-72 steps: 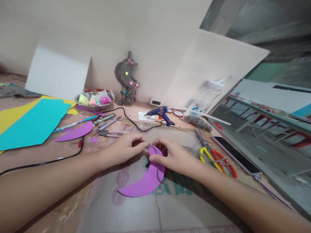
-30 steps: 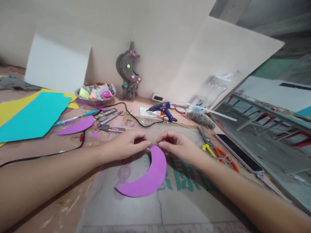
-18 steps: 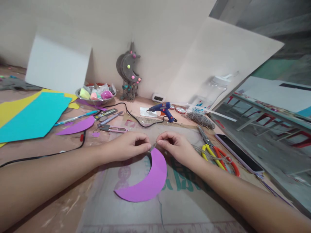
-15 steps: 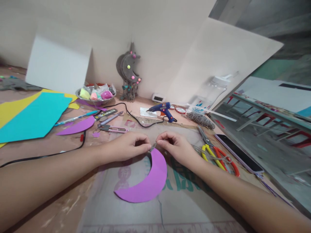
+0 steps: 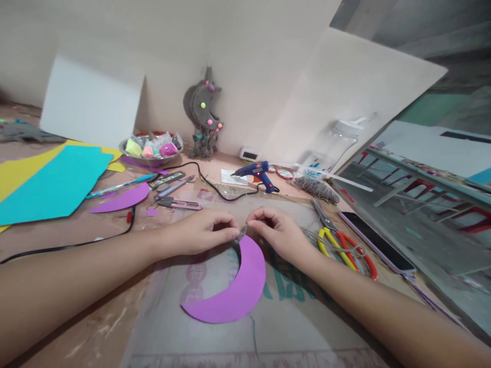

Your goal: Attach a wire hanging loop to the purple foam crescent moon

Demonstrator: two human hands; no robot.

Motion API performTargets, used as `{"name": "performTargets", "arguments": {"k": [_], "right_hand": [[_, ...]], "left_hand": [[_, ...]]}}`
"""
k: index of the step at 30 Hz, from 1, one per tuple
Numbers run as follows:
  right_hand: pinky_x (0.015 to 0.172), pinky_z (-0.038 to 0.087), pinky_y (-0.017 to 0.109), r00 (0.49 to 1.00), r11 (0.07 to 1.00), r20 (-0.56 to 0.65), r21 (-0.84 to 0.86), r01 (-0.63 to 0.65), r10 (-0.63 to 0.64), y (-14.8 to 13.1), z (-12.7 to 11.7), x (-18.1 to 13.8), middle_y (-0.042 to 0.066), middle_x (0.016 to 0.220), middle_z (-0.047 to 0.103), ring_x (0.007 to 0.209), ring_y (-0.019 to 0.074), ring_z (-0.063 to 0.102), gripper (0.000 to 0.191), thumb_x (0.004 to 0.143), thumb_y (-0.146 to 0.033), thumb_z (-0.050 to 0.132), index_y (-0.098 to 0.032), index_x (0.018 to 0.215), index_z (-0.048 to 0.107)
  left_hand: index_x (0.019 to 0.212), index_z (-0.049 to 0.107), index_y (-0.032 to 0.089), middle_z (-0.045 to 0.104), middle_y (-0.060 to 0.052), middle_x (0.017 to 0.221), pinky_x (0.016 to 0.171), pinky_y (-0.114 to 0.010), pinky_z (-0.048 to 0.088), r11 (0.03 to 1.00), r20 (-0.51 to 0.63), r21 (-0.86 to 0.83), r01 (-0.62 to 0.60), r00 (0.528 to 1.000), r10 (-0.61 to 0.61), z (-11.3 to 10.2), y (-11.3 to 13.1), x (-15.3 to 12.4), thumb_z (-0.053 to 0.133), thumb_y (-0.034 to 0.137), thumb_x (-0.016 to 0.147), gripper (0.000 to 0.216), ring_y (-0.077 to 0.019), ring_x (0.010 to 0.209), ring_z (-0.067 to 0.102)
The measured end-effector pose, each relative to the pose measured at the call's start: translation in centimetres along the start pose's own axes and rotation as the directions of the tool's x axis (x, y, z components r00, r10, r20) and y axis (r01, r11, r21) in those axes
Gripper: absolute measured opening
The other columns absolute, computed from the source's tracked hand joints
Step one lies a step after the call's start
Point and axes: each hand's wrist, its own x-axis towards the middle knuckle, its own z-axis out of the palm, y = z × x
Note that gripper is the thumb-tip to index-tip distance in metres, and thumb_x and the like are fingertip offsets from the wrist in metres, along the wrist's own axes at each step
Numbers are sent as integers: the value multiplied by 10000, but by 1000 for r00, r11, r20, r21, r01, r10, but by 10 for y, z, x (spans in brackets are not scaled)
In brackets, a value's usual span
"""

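Note:
A purple crescent moon cutout [image 5: 247, 283] hangs at an angle over the plastic sheet, its upper tip between my two hands. My left hand [image 5: 215, 230] is closed in a pinch at that tip, where a bit of grey yarn [image 5: 241, 235] shows. Just to the right, my right hand [image 5: 272, 230] pinches with thumb and forefinger by the same tip, seemingly on the yarn's end. The fingers hide most of the yarn. Scissors with yellow and red handles [image 5: 345, 250] lie beside my right forearm, a loose yarn strand across them.
Behind my hands a blue glue gun [image 5: 255, 171] rests near a yarn bundle [image 5: 316, 190]. A phone [image 5: 376, 240] lies on the right. Cutters [image 5: 180, 203], a purple offcut [image 5: 125, 199], teal sheet [image 5: 61, 184] and clay bowl [image 5: 151, 159] occupy the left. A yarn-covered moon [image 5: 203, 105] leans on the wall.
The purple moon has shifted very slightly down and to the right at its lower curve. Both hands stay almost in the same place, still pinching at the tip.

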Motion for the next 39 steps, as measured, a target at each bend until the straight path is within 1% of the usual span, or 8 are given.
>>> {"name": "performTargets", "arguments": {"k": [10, 15, 18, 21, 28, 32, 35, 39], "right_hand": [[578, 436, 244, 998, 996, -22, -69, 59, -60, 0, -2, 1, -23, 651, 568, 579, 114, 522, 125, 818, -289, 548, -176, 790, 595], [820, 434, 319, 943, 908, 60, -255, 333, -329, 4, -7, 4, 57, 939, 612, 893, 169, 566, 213, 893, -273, 475, -185, 925, 666], [804, 428, 323, 928, 911, -94, -250, 329, -361, 5, -11, 3, 67, 998, 573, 905, 170, 543, 250, 928, -304, 407, -198, 1056, 595], [616, 410, 260, 947, 965, -194, -121, 235, -255, 4, -15, 0, 5, 748, 521, 662, 130, 495, 264, 940, -371, 356, -193, 920, 549], [581, 402, 239, 985, 993, 136, -33, 115, -109, -9, -9, -6, -6, 696, 532, 643, 128, 503, 247, 838, -400, 539, -166, 764, 558], [571, 430, 251, 969, 978, -140, -81, 193, -203, -16, -10, -10, 4, 703, 550, 636, 138, 525, 175, 838, -353, 546, -183, 795, 539], [572, 417, 261, 817, 825, -265, -415, 383, -512, -14, -22, -12, 16, 720, 564, 629, 139, 513, 52, 849, -252, 530, -207, 824, 540], [612, 396, 278, 631, 295, 246, -722, 625, -736, 0, -32, -13, 55, 812, 595, 697, 157, 516, 147, 872, -139, 440, -200, 944, 553]], "left_hand": [[812, 573, 155, 564, 12, 745, 642, -210, 395, 1000, -11, -14, -26, 1000, 26, 0, -1, 0, 430, 314, 888, 226, -121, 711, 518], [815, 585, 167, 595, 6, 755, 620, -219, 391, 998, -128, -58, 23, 991, -30, 1, -1, 1, 438, 318, 876, 219, -127, 694, 527], [789, 574, 167, 582, 6, 727, 595, -223, 383, 995, -214, -83, 53, 974, -70, 2, -2, 1, 437, 346, 875, 241, -127, 670, 516], [802, 562, 168, 543, 15, 683, 526, -215, 362, 983, -240, -155, 99, 961, -135, 1, -1, 1, 430, 370, 880, 254, -115, 600, 487], [739, 506, 161, 427, 39, 628, 493, -195, 328, 971, -326, -237, 37, 938, -116, 1, -1, 2, 450, 406, 878, 288, -89, 566, 411], [929, 495, 187, 422, 51, 646, 464, -184, 330, 902, -369, -432, -18, 916, -159, 6, -7, 4, 480, 440, 863, 262, -80, 533, 404], [882, 476, 188, 405, 53, 643, 467, -176, 330, 855, -350, -518, -23, 918, -187, 7, -11, 5, 449, 479, 873, 292, -76, 536, 404], [801, 525, 168, 463, 25, 675, 491, -183, 347, 903, -328, -430, 7, 930, -164, 4, -8, 4, 397, 483, 888, 350, -96, 597, 457]]}}
